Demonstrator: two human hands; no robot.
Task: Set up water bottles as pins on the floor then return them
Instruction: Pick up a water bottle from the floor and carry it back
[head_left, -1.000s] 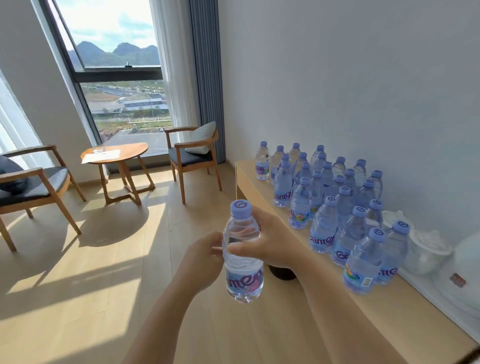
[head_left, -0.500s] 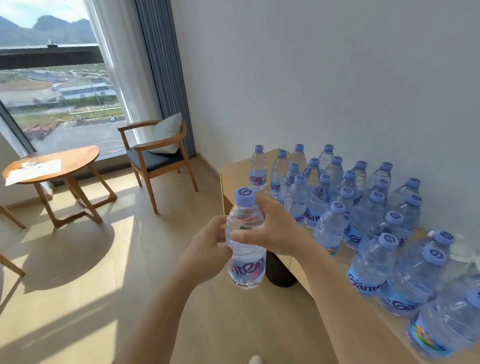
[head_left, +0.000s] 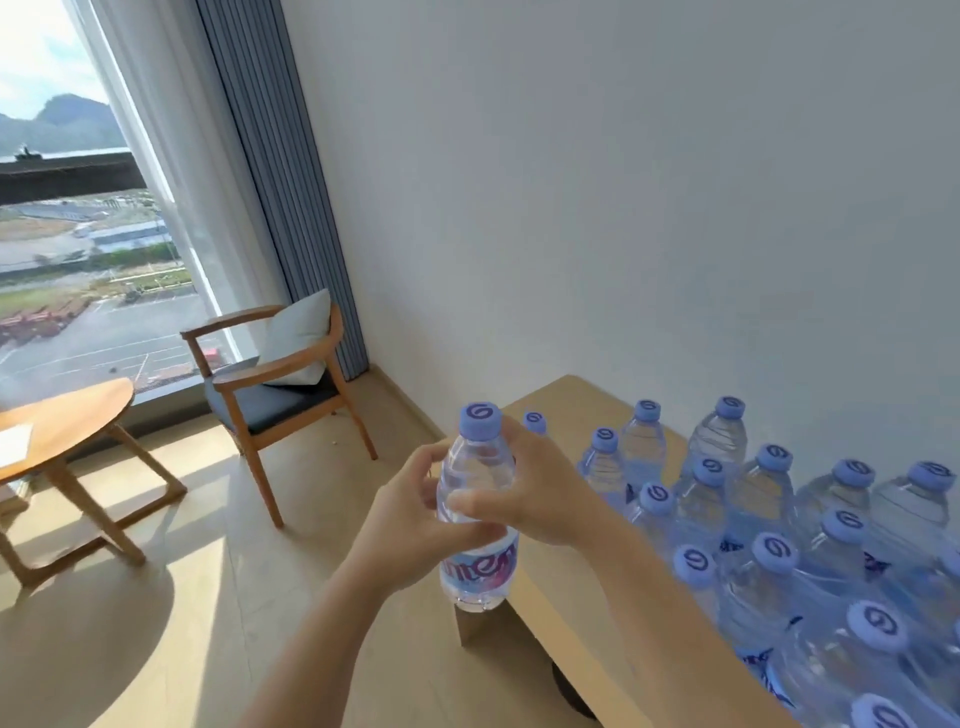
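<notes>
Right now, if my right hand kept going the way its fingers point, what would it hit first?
The right hand points leftward around the held bottle, so it would likely meet the left hand first, gripping the other side.

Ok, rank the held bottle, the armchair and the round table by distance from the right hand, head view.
1. Held bottle: in the right hand itself.
2. Armchair: left, by the curtain.
3. Round table: far left, by the window.
</notes>
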